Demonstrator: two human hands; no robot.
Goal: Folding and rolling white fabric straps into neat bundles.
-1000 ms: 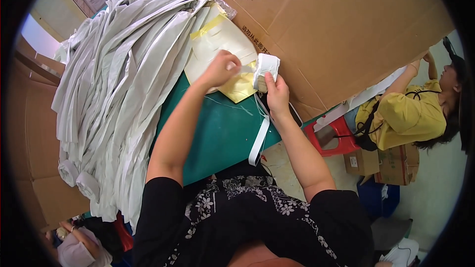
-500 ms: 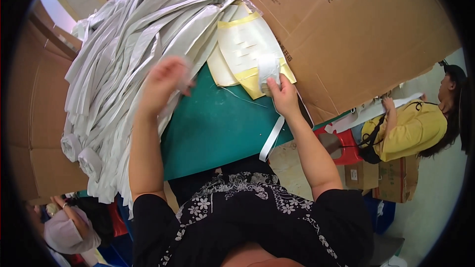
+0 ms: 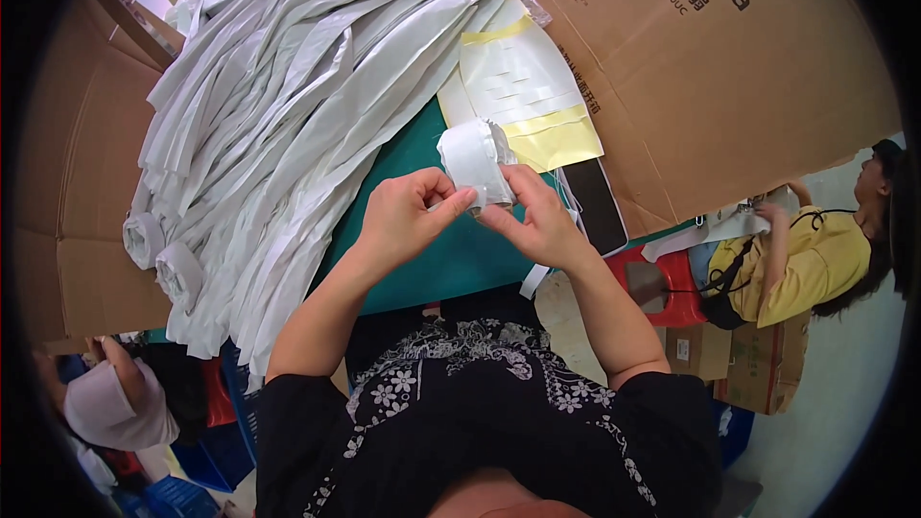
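A roll of white fabric strip (image 3: 468,157) is held above the green table, its coiled edges uneven. My right hand (image 3: 545,223) grips the roll from its right and lower side, thumb and fingers closed around it. At the roll's lower left, my left hand (image 3: 408,215) is closed, thumb and forefinger pinched together at its edge; exactly what lies between the tips is hidden. Behind the roll lie white sheets with yellow edge bands (image 3: 537,86) and small slits across them. A large heap of long white fabric strips (image 3: 288,96) covers the table's left side.
Two rolled strips (image 3: 178,273) sit at the heap's lower left. A dark flat device (image 3: 593,206) and thin cords lie right of my right hand. Cardboard walls (image 3: 710,86) stand right and left. A person in yellow (image 3: 815,259) works at the right; another (image 3: 115,398) is at lower left.
My left hand has come down and right to the roll, pinching beside it. My right hand has brought the roll leftward and lower, off the sheets. The view has shifted slightly.
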